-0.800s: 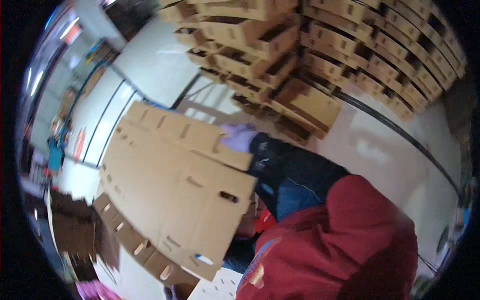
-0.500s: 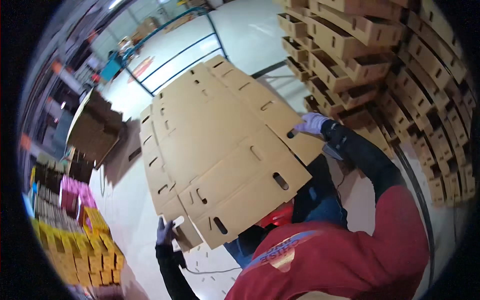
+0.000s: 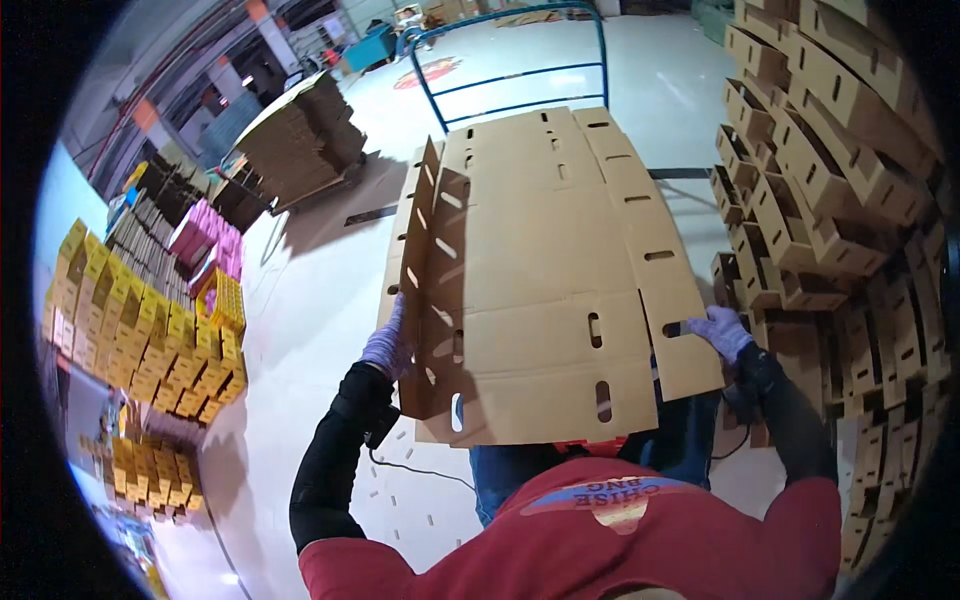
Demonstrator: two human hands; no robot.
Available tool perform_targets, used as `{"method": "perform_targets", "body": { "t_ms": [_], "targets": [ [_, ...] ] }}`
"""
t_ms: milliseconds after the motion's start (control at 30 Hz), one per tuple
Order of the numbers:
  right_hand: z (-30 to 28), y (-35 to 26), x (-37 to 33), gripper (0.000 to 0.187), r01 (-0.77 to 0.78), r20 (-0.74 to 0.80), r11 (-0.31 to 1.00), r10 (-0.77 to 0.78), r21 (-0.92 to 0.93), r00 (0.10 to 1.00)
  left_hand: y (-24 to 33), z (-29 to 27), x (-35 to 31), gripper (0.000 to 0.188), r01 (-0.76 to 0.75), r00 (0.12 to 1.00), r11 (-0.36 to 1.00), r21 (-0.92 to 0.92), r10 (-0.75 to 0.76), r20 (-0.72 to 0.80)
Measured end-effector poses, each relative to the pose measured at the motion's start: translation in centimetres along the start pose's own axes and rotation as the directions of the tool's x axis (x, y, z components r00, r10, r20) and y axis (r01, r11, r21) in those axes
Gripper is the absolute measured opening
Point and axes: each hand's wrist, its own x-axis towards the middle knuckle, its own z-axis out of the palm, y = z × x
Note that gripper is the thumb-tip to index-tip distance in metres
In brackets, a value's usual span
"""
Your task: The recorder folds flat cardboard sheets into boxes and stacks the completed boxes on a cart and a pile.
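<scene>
A large flat cardboard box blank point(image 3: 540, 240) with cut slots and oval hand holes lies in front of me, its near edge by my waist. Its long left side flap point(image 3: 421, 290) is folded up along the crease and stands nearly upright. My left hand point(image 3: 388, 345), in a purple glove, lies against the outer face of that flap with its fingers extended. At the near right corner my right hand point(image 3: 722, 333), gloved alike, grips the flat right flap point(image 3: 665, 285) by its outer edge, fingertips at the hand hole.
A blue trolley rail point(image 3: 515, 75) rises beyond the blank. Folded cardboard boxes point(image 3: 800, 170) are stacked high at the right. To the left are yellow boxes point(image 3: 160, 340), pink crates point(image 3: 207, 240) and a pile of flat cardboard point(image 3: 300, 135). Small scraps point(image 3: 398, 495) litter the floor.
The left side flap has been folded up from flat. My left hand has moved from the near left corner farther along that flap. The view has turned, and my right hand stays at the right flap.
</scene>
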Motion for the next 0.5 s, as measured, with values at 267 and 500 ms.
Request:
{"method": "perform_targets", "body": {
  "t_ms": [267,500],
  "targets": [
    [-4.4,-9.1,1.8,0.015,0.363,0.174,0.931,-0.350,-0.047,0.920,-7.4,-3.1,-9.2,0.067,0.071,0.991,0.822,-0.565,-0.124,-0.056],
    [-7.6,-10.4,7.8,0.012,0.367,0.210,0.564,-0.325,-0.740,0.922,-15.2,12.2,-14.9,0.045,0.215,0.909,0.383,-0.899,-0.415,0.041]
  ]
}}
